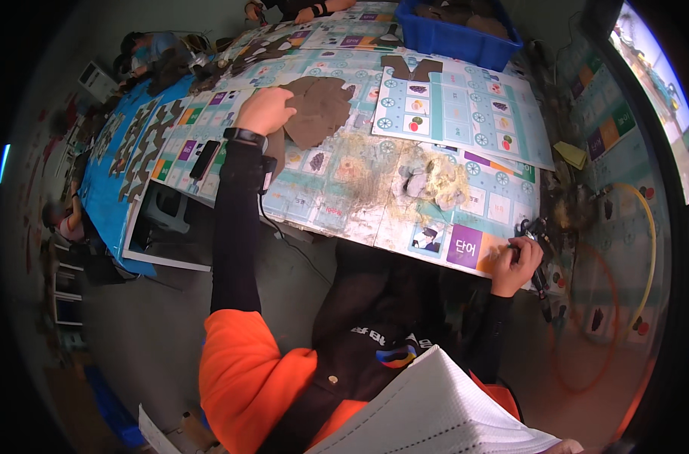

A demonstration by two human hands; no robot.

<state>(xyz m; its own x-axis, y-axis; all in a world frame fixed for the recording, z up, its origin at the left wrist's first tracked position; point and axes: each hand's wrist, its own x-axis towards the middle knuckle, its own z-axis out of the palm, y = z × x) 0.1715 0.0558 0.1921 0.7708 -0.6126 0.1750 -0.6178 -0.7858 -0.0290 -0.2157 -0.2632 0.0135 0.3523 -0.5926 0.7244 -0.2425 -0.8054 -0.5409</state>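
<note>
Head view shows the left hand (265, 110) pressing flat on a brown leather piece (319, 110) lying up-table, while the right hand (515, 266) (well apart, near the table edge) grips a dark tool (539, 257).

Blue plastic bin (456, 34) at far bench edge, brown pieces inside. Bench (344, 189) covered with pale printed sheets showing small picture squares. Clump of pale yellowish fluff (435, 185) mid-bench, near front edge. Dark phone (205, 159) lying left on bench. Blue mat (125, 163) further left, rows of brown cut shapes on it. Yellow pad (570, 154) off right bench edge. White woven sheet (443, 412) at lower frame edge. Another person's hands (284, 10) at far end.
</note>
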